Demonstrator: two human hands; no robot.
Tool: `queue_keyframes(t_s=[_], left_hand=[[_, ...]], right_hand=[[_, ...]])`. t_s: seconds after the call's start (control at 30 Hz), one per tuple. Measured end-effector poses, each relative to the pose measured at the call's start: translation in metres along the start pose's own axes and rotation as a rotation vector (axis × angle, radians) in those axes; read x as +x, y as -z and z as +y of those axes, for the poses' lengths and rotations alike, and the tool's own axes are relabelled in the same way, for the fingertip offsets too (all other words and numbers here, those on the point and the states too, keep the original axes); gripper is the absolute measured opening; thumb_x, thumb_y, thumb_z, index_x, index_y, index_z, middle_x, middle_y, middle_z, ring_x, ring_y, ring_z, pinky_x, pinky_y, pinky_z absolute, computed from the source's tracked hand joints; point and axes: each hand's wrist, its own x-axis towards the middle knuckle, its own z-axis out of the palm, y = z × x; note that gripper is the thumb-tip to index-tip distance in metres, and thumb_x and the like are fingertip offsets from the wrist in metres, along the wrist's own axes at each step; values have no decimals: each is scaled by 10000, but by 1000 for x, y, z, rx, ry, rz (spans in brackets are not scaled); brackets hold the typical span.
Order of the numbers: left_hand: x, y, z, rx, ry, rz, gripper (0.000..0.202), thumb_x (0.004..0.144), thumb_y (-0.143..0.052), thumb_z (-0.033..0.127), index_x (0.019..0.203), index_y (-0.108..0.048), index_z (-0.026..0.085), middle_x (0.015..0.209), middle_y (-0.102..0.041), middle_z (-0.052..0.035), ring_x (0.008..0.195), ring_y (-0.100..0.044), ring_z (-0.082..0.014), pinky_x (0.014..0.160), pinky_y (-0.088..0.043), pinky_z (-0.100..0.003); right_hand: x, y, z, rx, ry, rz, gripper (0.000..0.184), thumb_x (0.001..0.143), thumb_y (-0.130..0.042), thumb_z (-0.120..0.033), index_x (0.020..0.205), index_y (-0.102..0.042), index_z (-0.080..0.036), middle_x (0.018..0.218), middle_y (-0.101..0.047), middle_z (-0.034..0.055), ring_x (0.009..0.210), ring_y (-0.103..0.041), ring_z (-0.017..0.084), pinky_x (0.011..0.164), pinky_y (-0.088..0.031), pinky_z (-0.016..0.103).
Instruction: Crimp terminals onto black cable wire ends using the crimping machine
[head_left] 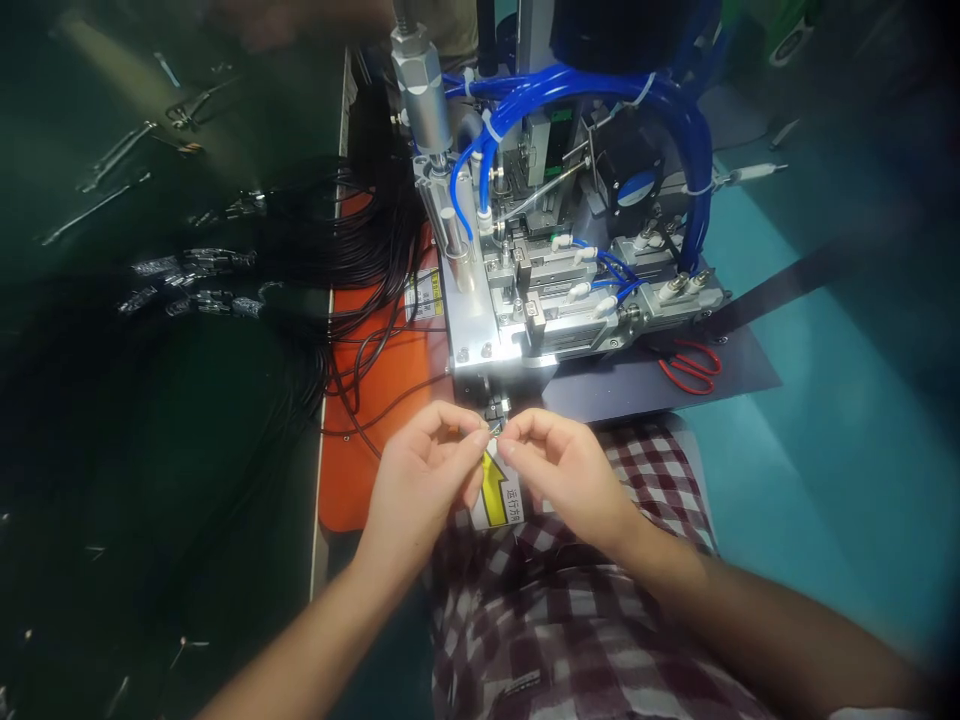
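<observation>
Both hands meet at the front of a metal machine (480,335) with cylinders and blue air hoses. My left hand (427,465) is closed, thumb and fingertips pinched at a tiny piece too small to name. Close beside it, almost touching, my right hand (562,465) makes a similar pinch, its contents hidden by the fingers. Just beyond the fingertips is a small metal fixture (496,408) on the machine's front. Below the hands shows a white label (493,495) with a yellow arrow and printed characters.
Black cables (375,235) with bundled ends spread over an orange board (367,400) and the dark surface to the left. Red-handled scissors (691,366) lie on the dark base plate at right. Blue hoses (600,85) arch above the machine. Tools (116,155) lie far left.
</observation>
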Motion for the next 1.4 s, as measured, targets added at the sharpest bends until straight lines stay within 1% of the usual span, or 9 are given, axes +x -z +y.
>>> queue_keyframes(t_s=[0.13, 0.23, 0.33, 0.5, 0.73, 0.9, 1.03, 1.27, 1.4], left_hand=[[0, 1, 2, -13, 31, -28, 142, 863, -626, 338, 873, -570, 208, 489, -458, 69, 438, -376, -60, 449, -295, -179], [1, 3, 6, 24, 92, -60, 222, 850, -628, 398, 951, -602, 202, 511, -440, 63, 459, -369, -71, 444, -292, -188], [2, 4, 9, 55, 128, -95, 273, 850, -618, 443, 920, -625, 180, 488, -410, 60, 451, -337, -70, 432, -254, -193], [0, 3, 10, -40, 108, -97, 210, 863, -606, 392, 821, -599, 186, 461, -424, 61, 414, -308, -63, 436, -237, -204], [2, 3, 11, -19, 141, -88, 198, 877, -574, 370, 887, -610, 176, 446, -417, 63, 415, -315, -68, 432, -227, -198], [2, 1, 13, -69, 149, -49, 211, 864, -598, 381, 794, -522, 197, 436, -417, 73, 405, -276, -62, 428, -230, -191], [1, -1, 15, -69, 151, -31, 221, 852, -607, 366, 761, -494, 199, 426, -416, 72, 391, -272, -64, 411, -236, -185], [3, 2, 18, -30, 210, -59, 221, 798, -664, 375, 895, -615, 182, 466, -426, 62, 424, -299, -65, 405, -241, -168], [2, 3, 14, 8, 168, -36, 217, 779, -685, 357, 880, -640, 170, 462, -450, 52, 425, -339, -66, 408, -271, -168]], right_hand=[[-4, -2, 4, -168, 174, 84, 120, 861, -578, -281, 790, -583, -185, 603, -517, -35, 516, -442, 96, 509, -393, 235], [-5, -1, 5, -219, 240, 91, 119, 873, -566, -271, 794, -586, -184, 657, -544, -17, 560, -478, 108, 550, -417, 246], [-5, 0, 4, -219, 234, 73, 129, 880, -567, -282, 795, -582, -186, 634, -531, -22, 542, -468, 107, 528, -403, 242], [-5, 0, 3, -186, 179, 36, 154, 894, -557, -307, 786, -569, -197, 597, -512, -34, 495, -437, 99, 465, -354, 228], [-3, 1, 1, -253, 232, 42, 141, 905, -534, -286, 802, -569, -198, 697, -566, -6, 603, -503, 121, 563, -415, 243], [-4, -4, -2, -256, 187, 55, 143, 865, -566, -260, 740, -563, -191, 600, -526, -31, 531, -469, 107, 509, -382, 233], [-2, -11, -2, -231, 200, 71, 142, 842, -584, -257, 720, -555, -190, 600, -545, -31, 544, -488, 106, 544, -406, 236], [3, -6, -2, -275, 218, 102, 119, 844, -568, -235, 734, -568, -189, 596, -526, -38, 532, -474, 102, 526, -394, 234], [3, 2, -4, -321, 261, 95, 97, 844, -583, -234, 760, -591, -187, 616, -545, -31, 531, -479, 101, 512, -386, 232]])
